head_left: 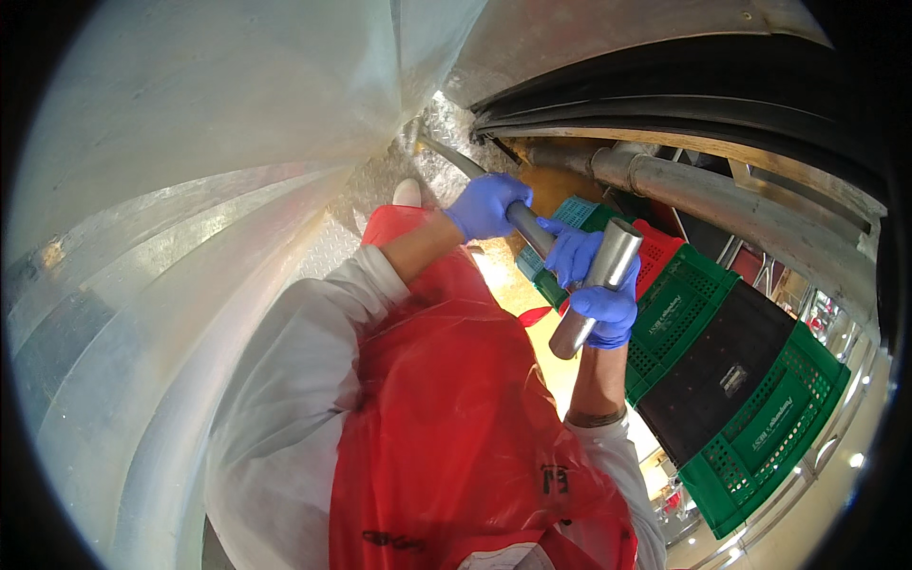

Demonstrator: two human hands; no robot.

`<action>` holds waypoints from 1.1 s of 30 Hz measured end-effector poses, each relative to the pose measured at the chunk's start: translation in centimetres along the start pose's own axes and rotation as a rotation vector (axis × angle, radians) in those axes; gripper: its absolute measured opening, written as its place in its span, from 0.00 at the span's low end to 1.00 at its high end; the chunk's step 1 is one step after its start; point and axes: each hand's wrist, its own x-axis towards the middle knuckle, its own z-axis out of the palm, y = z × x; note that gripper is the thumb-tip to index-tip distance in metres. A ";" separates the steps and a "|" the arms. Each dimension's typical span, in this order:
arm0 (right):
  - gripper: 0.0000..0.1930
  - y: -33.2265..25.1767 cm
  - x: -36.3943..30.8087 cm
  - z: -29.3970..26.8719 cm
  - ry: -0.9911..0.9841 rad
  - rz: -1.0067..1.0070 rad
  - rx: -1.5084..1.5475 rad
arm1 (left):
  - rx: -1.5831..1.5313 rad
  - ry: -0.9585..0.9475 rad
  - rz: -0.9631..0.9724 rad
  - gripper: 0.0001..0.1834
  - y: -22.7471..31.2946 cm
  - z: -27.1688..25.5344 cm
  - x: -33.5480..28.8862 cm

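Note:
A long grey pole (pixel 523 224) with a short, thick metal tube (pixel 598 286) across its near end slants through the middle of the view. Partway along the shaft, my left hand (pixel 487 205), in a blue glove, is closed around it. My right hand (pixel 609 302), gloved the same, grips the crosswise tube, with fingers on both sides of it. The pole's far end runs down toward the textured metal floor (pixel 444 128), and what is fixed there I cannot make out. A red apron (pixel 437 380) covers my front.
Large, cloudy translucent sheeting (pixel 237 104) curves close on my left. Stacked green, black and red crates (pixel 722 332) stand on the right. Above them runs a metal pipe (pixel 722 199) beside a black ledge (pixel 684 104).

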 end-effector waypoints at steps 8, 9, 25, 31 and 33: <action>0.08 13.9 0.5 -0.9 0.399 0.030 0.329 | 0.533 -0.151 -0.222 0.15 -13.1 -2.2 -0.8; 0.08 16.4 0.2 -1.7 0.429 0.038 0.400 | 0.608 -0.097 -0.238 0.16 -13.8 -1.1 -1.1; 0.10 6.2 -19.0 -3.4 0.976 0.146 0.330 | 0.052 -0.754 -0.171 0.03 -5.4 19.7 -7.0; 0.13 4.8 -18.4 -4.6 0.668 0.112 0.158 | 0.256 -0.730 -0.131 0.09 -4.7 17.0 -5.5; 0.13 5.5 -18.6 -5.4 0.597 0.087 0.201 | 0.239 -0.591 -0.201 0.11 -5.5 15.3 -6.1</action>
